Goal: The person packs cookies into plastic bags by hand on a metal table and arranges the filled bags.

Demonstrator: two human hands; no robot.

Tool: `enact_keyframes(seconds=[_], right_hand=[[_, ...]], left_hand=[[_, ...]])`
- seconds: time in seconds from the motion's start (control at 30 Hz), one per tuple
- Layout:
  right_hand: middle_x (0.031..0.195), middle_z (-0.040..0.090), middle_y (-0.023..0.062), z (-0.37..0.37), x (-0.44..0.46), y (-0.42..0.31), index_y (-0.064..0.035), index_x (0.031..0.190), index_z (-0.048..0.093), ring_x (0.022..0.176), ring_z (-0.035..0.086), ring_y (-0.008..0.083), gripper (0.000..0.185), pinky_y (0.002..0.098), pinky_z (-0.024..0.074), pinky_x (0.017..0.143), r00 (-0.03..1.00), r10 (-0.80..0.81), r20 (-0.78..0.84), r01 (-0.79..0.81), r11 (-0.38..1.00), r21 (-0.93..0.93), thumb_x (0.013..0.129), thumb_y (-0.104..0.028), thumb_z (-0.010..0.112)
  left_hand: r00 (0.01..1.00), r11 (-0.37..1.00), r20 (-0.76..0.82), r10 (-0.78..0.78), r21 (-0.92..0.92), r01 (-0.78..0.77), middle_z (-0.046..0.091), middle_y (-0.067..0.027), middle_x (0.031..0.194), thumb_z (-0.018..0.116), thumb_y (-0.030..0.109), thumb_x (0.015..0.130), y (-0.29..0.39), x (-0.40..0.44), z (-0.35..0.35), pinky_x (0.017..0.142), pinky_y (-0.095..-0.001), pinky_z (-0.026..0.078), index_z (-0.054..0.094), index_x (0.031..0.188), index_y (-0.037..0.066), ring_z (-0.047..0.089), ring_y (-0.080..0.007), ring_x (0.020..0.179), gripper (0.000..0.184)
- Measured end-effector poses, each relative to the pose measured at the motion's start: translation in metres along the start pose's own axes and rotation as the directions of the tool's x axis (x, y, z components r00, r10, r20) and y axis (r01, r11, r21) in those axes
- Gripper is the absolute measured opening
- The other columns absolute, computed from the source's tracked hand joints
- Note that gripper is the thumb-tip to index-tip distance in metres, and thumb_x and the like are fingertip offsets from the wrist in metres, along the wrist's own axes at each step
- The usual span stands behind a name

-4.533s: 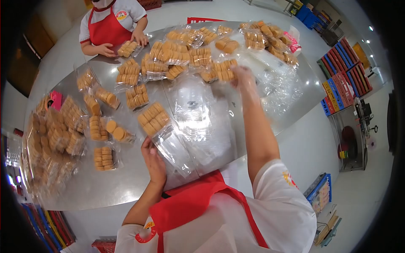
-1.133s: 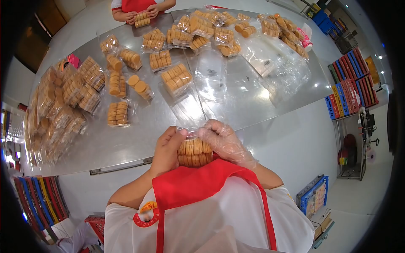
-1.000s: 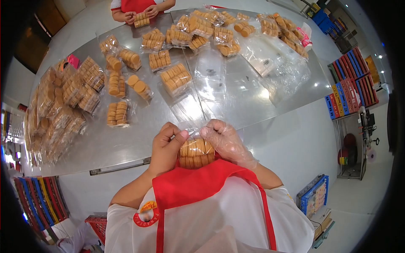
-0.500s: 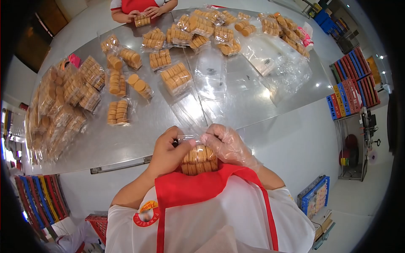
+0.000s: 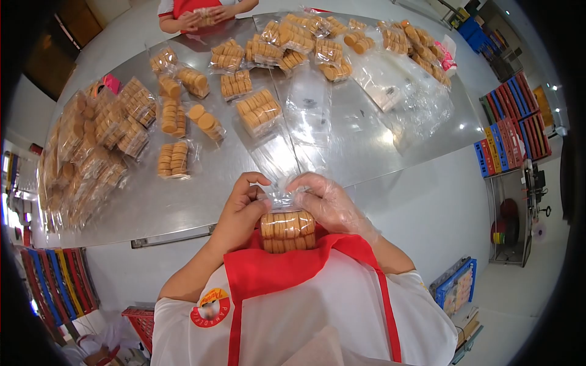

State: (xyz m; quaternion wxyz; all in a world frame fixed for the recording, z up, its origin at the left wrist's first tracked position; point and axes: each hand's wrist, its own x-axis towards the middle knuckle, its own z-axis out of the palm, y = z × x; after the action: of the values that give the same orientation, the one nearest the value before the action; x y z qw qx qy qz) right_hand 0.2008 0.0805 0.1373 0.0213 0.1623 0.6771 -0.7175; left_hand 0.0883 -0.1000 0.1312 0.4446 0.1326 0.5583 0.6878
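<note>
Close to my chest is a clear plastic bag of cookies (image 5: 288, 230), with round golden cookies stacked in rows. My left hand (image 5: 247, 204), bare, pinches the bag's upper left edge between thumb and fingers. Across from it, my right hand (image 5: 326, 204) in a clear plastic glove pinches the upper right edge. The bag's clear top is gathered between both hands, above the cookies. Just beyond my hands, on the table, lies another filled cookie bag (image 5: 259, 112), beside a stack of flat empty plastic bags (image 5: 308, 107).
The metal table (image 5: 226, 161) carries a big pile of packed cookies (image 5: 91, 152) at left and more bags (image 5: 293, 36) at the far side. Loose plastic sheets (image 5: 397, 91) lie at right. A co-worker (image 5: 201, 15) holds a package opposite. Coloured crates (image 5: 506, 140) stand at right.
Both my hands have shifted slightly up on the bag, uncovering more of the cookies, and its top is more gathered. The co-worker's hands have moved around their package.
</note>
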Motion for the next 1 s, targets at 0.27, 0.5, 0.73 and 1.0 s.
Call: enact_keyframes(seconds=[0.27,0.5,0.73,1.0], right_hand=[[0.096,0.067,0.0066,-0.006,0.006,-0.009,0.0027,0.100,0.069,0.086,0.057,0.0127,0.022,0.0265,0.0474,0.080,0.975,0.205,0.085,-0.197,0.976,-0.097,0.094,-0.016,0.059],[0.105,0.068,0.0117,-0.010,-0.009,0.004,0.0021,0.119,0.063,0.098,0.062,0.0181,0.041,0.0327,0.0496,0.088,0.967,0.160,0.198,-0.144,0.985,-0.091,0.091,-0.027,0.071],[0.114,0.066,0.0145,-0.006,-0.013,0.002,0.0005,0.124,0.062,0.106,0.061,0.0204,0.050,0.0337,0.0484,0.093,0.946,0.209,0.246,-0.221,0.975,0.020,0.088,-0.032,0.076],[0.118,0.063,0.0133,-0.005,-0.010,0.020,0.0004,0.127,0.059,0.112,0.058,0.0216,0.061,0.0345,0.0462,0.098,0.948,0.195,0.252,-0.233,0.964,0.130,0.087,-0.043,0.074]], left_hand=[[0.995,0.979,0.068,-0.068,0.199,0.054,0.056,-0.0051,0.097,0.049,0.010,0.096,-0.006,-0.004,-0.018,0.082,-0.0269,0.046,0.069,0.103,-0.003,0.056,-0.0139,0.087,0.025],[0.966,0.730,0.230,0.117,0.639,-0.241,0.056,-0.0096,0.097,0.080,0.033,0.080,0.003,-0.013,-0.021,0.082,-0.0314,0.047,0.069,0.109,-0.001,0.059,-0.0217,0.090,0.045],[0.971,0.541,0.238,0.023,0.814,-0.213,0.057,-0.0132,0.099,0.090,0.041,0.065,0.017,-0.018,-0.014,0.082,-0.0370,0.050,0.067,0.107,-0.001,0.061,-0.0299,0.091,0.064],[0.982,0.588,0.188,-0.016,0.796,-0.143,0.060,-0.0142,0.099,0.090,0.042,0.063,0.017,-0.017,-0.016,0.083,-0.0374,0.051,0.067,0.104,-0.003,0.063,-0.0294,0.093,0.065]])
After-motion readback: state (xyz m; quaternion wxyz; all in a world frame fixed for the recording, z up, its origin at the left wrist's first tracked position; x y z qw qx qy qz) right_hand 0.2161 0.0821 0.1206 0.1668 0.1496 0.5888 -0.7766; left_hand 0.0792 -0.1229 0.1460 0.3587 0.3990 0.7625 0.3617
